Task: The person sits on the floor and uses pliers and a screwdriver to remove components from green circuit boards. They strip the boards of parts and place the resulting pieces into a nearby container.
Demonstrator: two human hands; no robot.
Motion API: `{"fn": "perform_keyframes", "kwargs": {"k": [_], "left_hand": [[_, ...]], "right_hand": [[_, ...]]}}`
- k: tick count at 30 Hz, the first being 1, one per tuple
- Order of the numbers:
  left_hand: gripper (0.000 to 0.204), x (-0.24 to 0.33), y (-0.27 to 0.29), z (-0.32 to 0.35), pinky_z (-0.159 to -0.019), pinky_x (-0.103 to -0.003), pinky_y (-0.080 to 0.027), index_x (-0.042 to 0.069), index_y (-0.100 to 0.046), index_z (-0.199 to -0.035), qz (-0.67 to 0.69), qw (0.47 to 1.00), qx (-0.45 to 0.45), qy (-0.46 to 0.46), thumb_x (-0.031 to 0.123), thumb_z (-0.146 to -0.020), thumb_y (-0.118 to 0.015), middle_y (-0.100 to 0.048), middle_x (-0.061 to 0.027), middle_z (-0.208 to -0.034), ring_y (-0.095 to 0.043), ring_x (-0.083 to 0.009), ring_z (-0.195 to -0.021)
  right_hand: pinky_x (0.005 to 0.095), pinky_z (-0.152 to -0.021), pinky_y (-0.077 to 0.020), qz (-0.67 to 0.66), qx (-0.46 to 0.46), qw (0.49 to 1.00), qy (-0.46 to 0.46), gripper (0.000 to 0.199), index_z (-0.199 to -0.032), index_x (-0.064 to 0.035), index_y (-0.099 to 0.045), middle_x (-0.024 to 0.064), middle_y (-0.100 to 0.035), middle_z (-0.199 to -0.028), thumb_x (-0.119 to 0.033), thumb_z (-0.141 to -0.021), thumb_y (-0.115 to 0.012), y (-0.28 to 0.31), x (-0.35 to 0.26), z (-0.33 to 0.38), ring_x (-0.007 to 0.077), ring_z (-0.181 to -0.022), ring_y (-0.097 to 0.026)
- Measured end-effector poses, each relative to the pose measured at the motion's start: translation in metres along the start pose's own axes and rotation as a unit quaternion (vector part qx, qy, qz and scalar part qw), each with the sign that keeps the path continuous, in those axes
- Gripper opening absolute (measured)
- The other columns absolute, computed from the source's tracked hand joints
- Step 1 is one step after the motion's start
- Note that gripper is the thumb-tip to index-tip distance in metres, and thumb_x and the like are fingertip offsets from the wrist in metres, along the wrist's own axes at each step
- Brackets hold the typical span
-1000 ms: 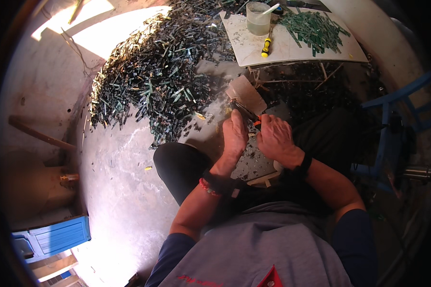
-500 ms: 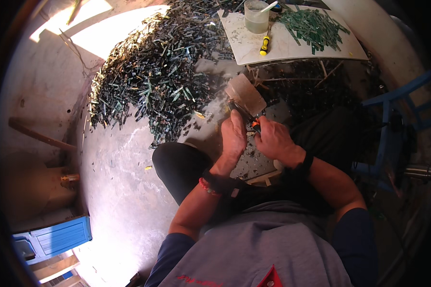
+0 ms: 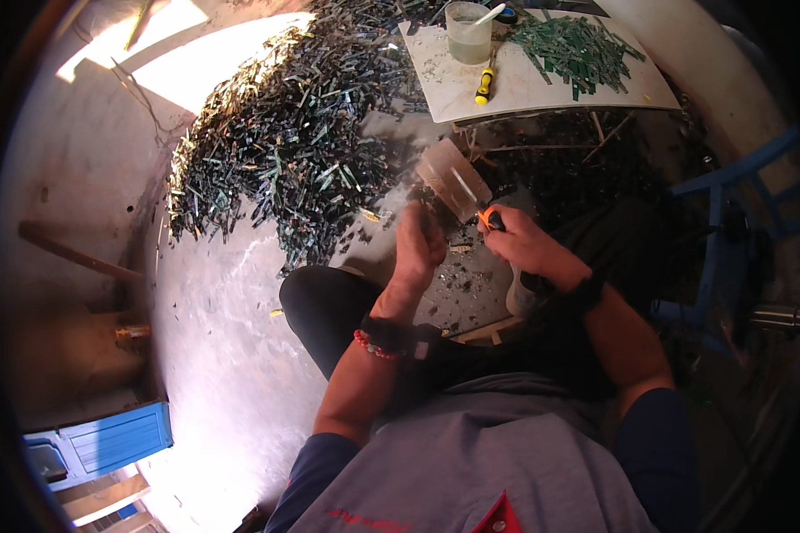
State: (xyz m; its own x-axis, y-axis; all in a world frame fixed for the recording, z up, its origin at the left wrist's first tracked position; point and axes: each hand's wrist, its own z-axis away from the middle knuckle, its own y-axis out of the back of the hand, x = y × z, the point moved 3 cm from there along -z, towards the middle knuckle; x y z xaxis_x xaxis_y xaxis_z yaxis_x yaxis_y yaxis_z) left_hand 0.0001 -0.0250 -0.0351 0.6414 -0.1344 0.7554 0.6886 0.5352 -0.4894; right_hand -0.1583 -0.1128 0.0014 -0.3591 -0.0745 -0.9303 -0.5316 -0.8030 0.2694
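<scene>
left hand (image 3: pixel 420 242): fingers curled tight round a small dark piece, can't really tell what it is, just in front of the knee

right hand (image 3: pixel 523 249): closed on an orange-handled tool (image 3: pixel 487 216), metal tip pointing at the wooden block (image 3: pixel 453 178)

handling: my guess is the piece is light, stiff and brittle, so pinch it by the edges

further out: big heap of green strips (image 3: pixel 284 147) on the floor, white board (image 3: pixel 524 80) at the far edge with a plastic cup (image 3: pixel 468 31)
</scene>
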Motion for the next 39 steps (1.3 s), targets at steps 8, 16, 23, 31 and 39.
{"fn": "perform_keyframes", "kwargs": {"k": [8,16,23,31,39], "left_hand": [[0.049,-0.002,-0.005,0.0,-0.038,-0.025,-0.017,0.018,-0.03,-0.058,-0.014,0.999,-0.019,-0.021,0.051,-0.093,-0.04,-0.026,0.0046,-0.051,-0.022,-0.0099,-0.04],[0.057,-0.002,-0.007,0.001,-0.034,-0.025,-0.018,0.014,-0.035,-0.055,-0.025,0.999,0.005,-0.023,0.054,-0.095,-0.033,-0.031,0.0011,-0.045,-0.026,-0.0103,-0.035],[0.058,-0.004,-0.007,0.001,-0.034,-0.025,-0.02,0.013,-0.037,-0.056,-0.033,0.999,0.019,-0.002,0.055,-0.095,-0.033,-0.032,0.0011,-0.045,-0.026,-0.0097,-0.035],[0.046,-0.005,-0.01,0.008,-0.038,-0.023,-0.021,0.019,-0.037,-0.062,-0.061,0.998,0.025,-0.008,0.054,-0.092,-0.04,-0.032,0.0064,-0.052,-0.028,-0.0077,-0.04],[0.061,-0.01,-0.007,0.002,-0.035,-0.025,-0.022,0.011,-0.038,-0.054,-0.048,0.998,0.021,-0.025,0.057,-0.094,-0.037,-0.034,0.0005,-0.047,-0.029,-0.0106,-0.036]], "right_hand": [[0.0466,-0.08,-0.0465,0.231,0.092,0.967,0.064,0.033,-0.107,0.0021,-0.048,0.025,-0.06,-0.095,-0.015,-0.08,-0.055,-0.015,0.005,0.001,0.0418,-0.093,-0.058],[0.0471,-0.085,-0.044,0.282,0.128,0.945,0.102,0.034,-0.109,0.0025,-0.048,0.0232,-0.056,-0.1,-0.012,-0.079,-0.054,-0.027,-0.005,0.003,0.0414,-0.095,-0.054],[0.0445,-0.078,-0.0456,0.412,0.143,0.898,0.064,0.033,-0.105,0.001,-0.049,0.0196,-0.058,-0.096,-0.014,-0.077,-0.059,-0.032,-0.017,0.006,0.0351,-0.092,-0.057],[0.0457,-0.075,-0.048,0.42,0.104,0.901,0.01,0.025,-0.097,0.0014,-0.048,0.0199,-0.061,-0.088,-0.013,-0.079,-0.059,-0.032,-0.018,0.005,0.0342,-0.083,-0.062],[0.0431,-0.072,-0.0514,0.447,0.157,0.878,0.063,0.02,-0.097,0.0025,-0.048,0.0243,-0.061,-0.092,-0.009,-0.082,-0.054,-0.03,-0.017,0.006,0.0355,-0.087,-0.062]]}}
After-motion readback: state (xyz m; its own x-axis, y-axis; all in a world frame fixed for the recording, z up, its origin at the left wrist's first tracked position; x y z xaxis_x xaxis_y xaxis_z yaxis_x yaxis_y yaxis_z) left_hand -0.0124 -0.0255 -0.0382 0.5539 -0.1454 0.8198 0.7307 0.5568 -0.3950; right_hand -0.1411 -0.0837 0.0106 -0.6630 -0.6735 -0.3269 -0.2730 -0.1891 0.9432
